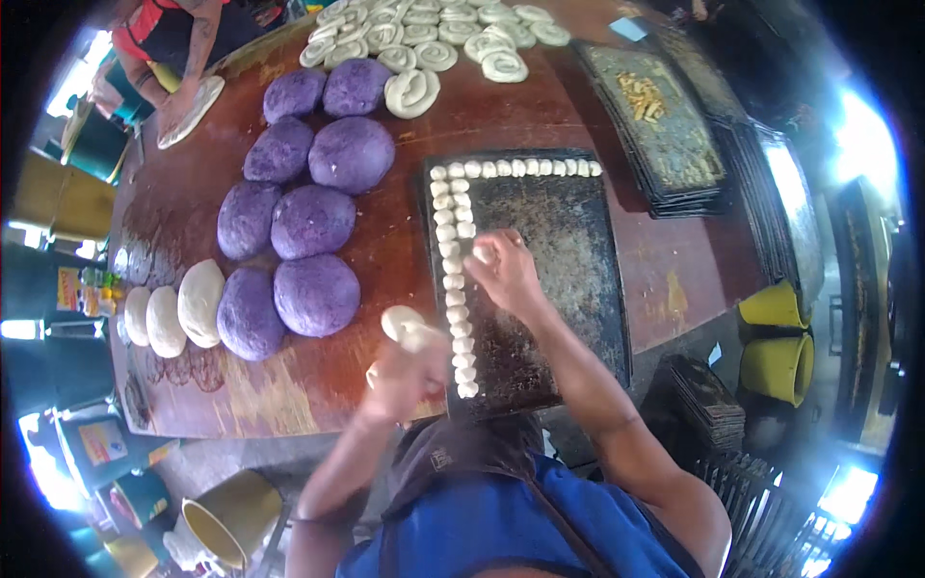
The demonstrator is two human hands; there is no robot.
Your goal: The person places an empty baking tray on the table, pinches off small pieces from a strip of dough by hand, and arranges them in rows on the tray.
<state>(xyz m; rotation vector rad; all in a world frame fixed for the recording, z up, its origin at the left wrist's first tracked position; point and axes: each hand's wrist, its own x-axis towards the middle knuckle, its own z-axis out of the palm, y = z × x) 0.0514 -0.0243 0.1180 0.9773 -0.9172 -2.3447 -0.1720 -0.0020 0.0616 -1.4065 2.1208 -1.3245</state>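
A dark baking tray (549, 270) lies in front of me on the table. Small white dough balls (457, 282) line its left side, with a second short column started at the top, and more run along its far edge. My right hand (506, 270) is over the tray beside the second column, its fingers pinched on a small white dough ball (482, 253). Just left of the tray, my left hand (409, 371) is closed around a piece of white dough (405, 323) that sticks out past the fingers. Motion blurs this hand.
Large purple dough mounds (316, 222) and white dough pieces (199, 302) sit to the left. Coiled white dough (419, 39) covers the far side. A co-worker's hand (175, 111) presses flat dough at far left. Stacked trays (665, 125) stand at right, near yellow buckets (776, 369).
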